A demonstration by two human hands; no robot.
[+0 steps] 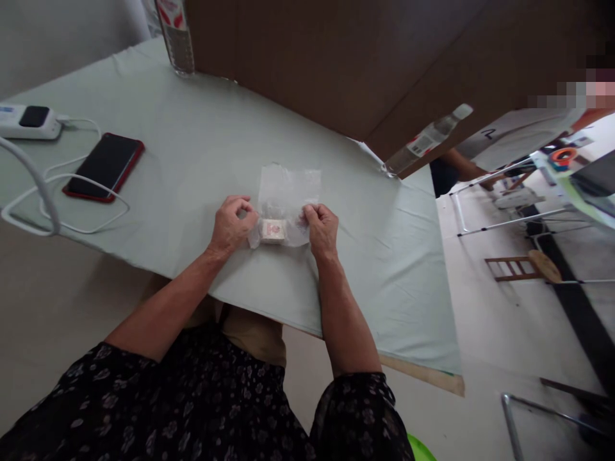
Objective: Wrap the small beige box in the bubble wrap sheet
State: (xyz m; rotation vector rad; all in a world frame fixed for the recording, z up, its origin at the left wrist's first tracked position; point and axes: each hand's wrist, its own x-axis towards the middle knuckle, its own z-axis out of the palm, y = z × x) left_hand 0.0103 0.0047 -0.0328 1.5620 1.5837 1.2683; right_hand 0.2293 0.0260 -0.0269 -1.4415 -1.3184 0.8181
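Observation:
A sheet of bubble wrap [289, 186], clear and whitish, lies spread on the table cloth. On its near part rests a small pale block-shaped box [273, 232] with a reddish print on the side facing me. My left hand [232, 225] pinches the wrap's left edge between thumb and fingers, just left of the box. At the right edge, my right hand [321, 229] has its fingers closed on the wrap too. Neither hand covers the box, and the wrap's far part lies flat beyond it.
A phone in a red case [106, 168], a white cable and a white power strip [36, 121] lie on the left. Water bottles stand by a large brown cardboard panel [307, 57] at the back, one bottle [427, 142] right. Another person is beyond the panel.

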